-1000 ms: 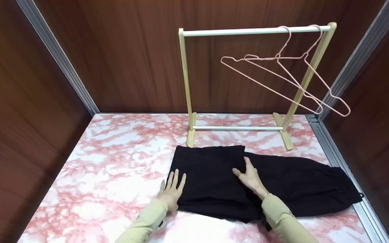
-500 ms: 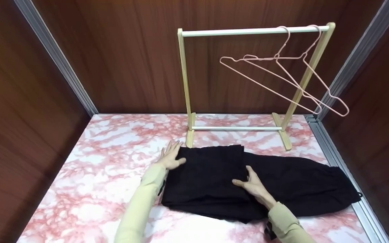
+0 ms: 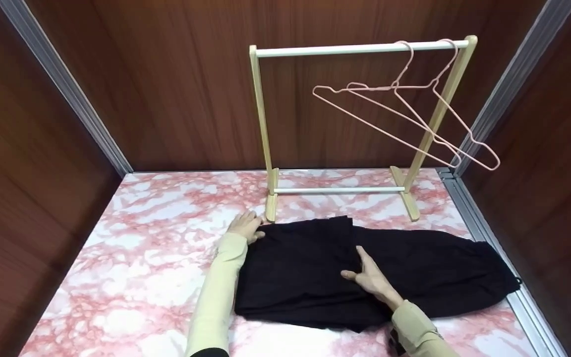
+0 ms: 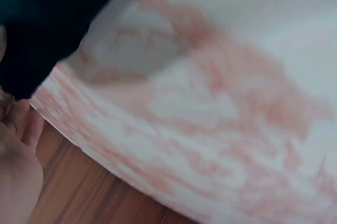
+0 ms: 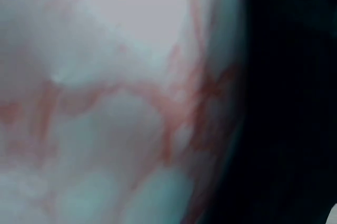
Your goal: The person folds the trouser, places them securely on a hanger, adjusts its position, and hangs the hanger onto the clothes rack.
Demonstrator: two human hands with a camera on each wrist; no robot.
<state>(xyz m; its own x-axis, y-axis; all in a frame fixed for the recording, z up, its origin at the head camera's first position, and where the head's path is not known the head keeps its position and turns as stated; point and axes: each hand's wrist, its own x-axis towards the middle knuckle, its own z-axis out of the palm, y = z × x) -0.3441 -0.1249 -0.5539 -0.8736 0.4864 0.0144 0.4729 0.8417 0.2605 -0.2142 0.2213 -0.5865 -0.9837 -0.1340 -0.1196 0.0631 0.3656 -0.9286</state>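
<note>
Black trousers (image 3: pixel 429 267) lie sideways on the table, their left part folded back over itself in a layered flap (image 3: pixel 295 277). At the far left corner of that flap, my left hand (image 3: pixel 246 226) grips the cloth. In the left wrist view, the fingers of the left hand (image 4: pixel 18 155) curl against the dark cloth (image 4: pixel 42 50), whose edge hangs above the table. My right hand (image 3: pixel 372 278) rests on the trousers beside the flap's right edge, thumb and fingers spread. Dark cloth (image 5: pixel 289 103) fills the right side of the right wrist view; the right hand's fingers are hidden there.
Behind the trousers stands a wooden rack (image 3: pixel 265 124) with a white rail (image 3: pixel 330 50). Two pink hangers (image 3: pixel 365 120) hang at its right end. Brown panels (image 3: pixel 191 99) enclose the pink-and-white marbled table (image 3: pixel 156 258) at the back and both sides.
My left hand has moved from the flap's left side up to its far corner and now grips it. The flap's upper edge has shifted slightly. My right hand has slid a little nearer.
</note>
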